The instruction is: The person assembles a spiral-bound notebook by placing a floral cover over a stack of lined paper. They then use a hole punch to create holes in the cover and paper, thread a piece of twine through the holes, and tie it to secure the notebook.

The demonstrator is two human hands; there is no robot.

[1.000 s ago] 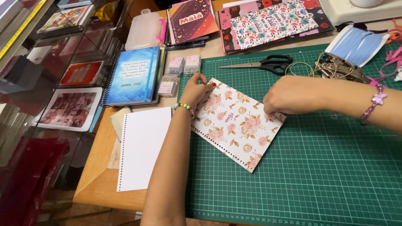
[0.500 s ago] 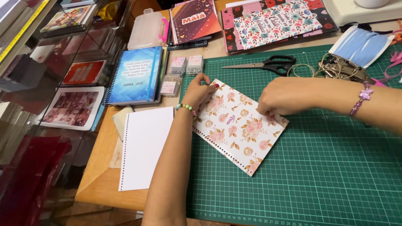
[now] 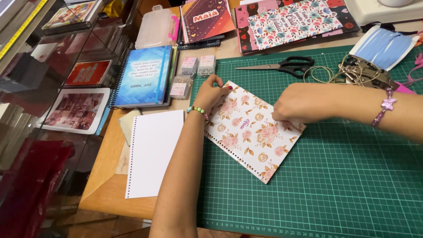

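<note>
Now your left hand (image 3: 214, 91) and right hand (image 3: 294, 104) still pinch opposite corners of the floral cover (image 3: 251, 128), barely shifted on the green cutting mat (image 3: 335, 176).

Two hands work on one floral notebook cover (image 3: 251, 128): the left hand (image 3: 211, 92) and the right hand (image 3: 293, 103). One pair of scissors (image 3: 282, 66), one green cutting mat (image 3: 335, 185), one punched white sheet (image 3: 154, 150), one blue spiral agenda (image 3: 143, 75), three small clear boxes (image 3: 198, 66) and one clear plastic case (image 3: 154, 28) lie around.
</note>
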